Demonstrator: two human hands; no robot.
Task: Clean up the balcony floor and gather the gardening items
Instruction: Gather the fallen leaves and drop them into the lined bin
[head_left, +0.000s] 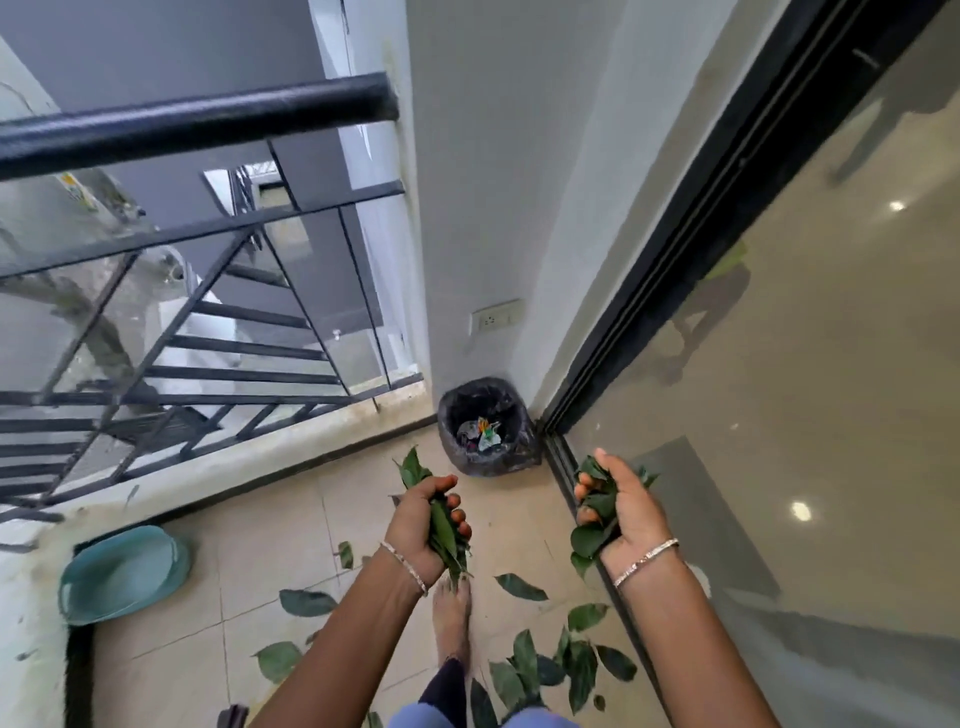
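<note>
Forearms outstretched; left grip fisted round leaf bunch, right grip curled round leaf handful.

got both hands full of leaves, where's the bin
Head view: the black-lined bin stands in the far floor corner, centre frame, against the white wall beside the glass door, below the socket.

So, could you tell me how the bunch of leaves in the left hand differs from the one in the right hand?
The left hand grips the left bunch lengthwise, tips sticking out above and below the fist; the right hand holds the right bunch crumpled against the palm. The left bunch hangs over the tiles, the right bunch over the door track. Both are green leaves, short of the bin.
</note>
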